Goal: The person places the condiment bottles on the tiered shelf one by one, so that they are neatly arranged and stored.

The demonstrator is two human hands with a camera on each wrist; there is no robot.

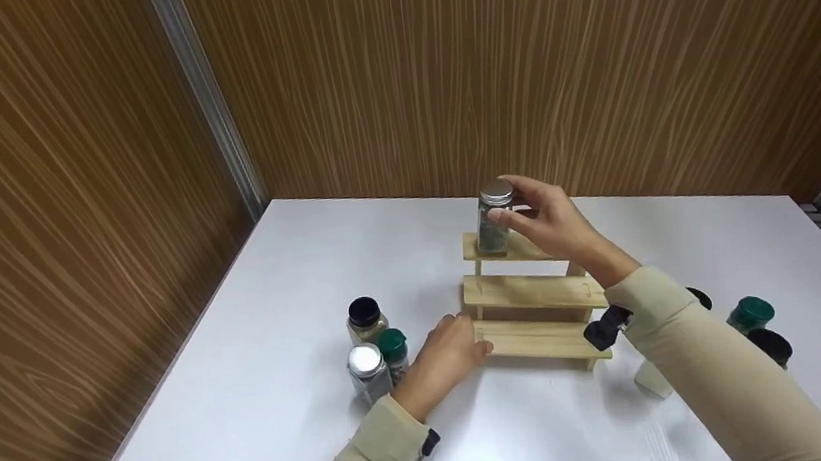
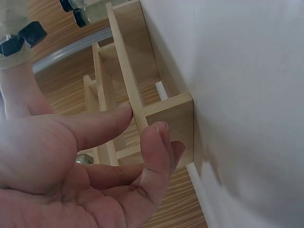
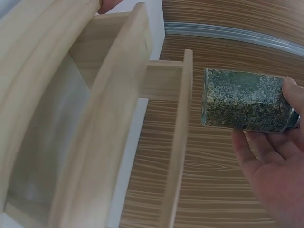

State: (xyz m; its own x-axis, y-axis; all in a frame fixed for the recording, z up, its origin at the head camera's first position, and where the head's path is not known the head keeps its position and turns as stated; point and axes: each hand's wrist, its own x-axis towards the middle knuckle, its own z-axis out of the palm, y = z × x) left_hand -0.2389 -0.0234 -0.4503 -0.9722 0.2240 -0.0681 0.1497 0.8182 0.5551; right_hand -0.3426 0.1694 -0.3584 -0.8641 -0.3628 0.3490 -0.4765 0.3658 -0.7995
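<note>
My right hand (image 1: 549,221) grips a spice jar (image 1: 492,230) with a silver lid near its top. The jar is upright over the left end of the top tier of a three-tier wooden rack (image 1: 529,290). In the right wrist view, dried green flakes fill the clear jar (image 3: 247,100), and a small gap separates its base from the top tier. My left hand (image 1: 447,355) is at the left end of the rack's lowest tier. There, in the left wrist view, the thumb and fingers pinch the end of the wooden board (image 2: 126,71).
Left of the rack stand a black-capped jar (image 1: 366,321), a green-capped jar (image 1: 394,349) and a silver-lidded jar (image 1: 368,374). Several more jars, one green-capped (image 1: 751,314), stand at the right, partly behind my right sleeve. Wood-grain panels (image 1: 396,81) border the white table (image 1: 263,425).
</note>
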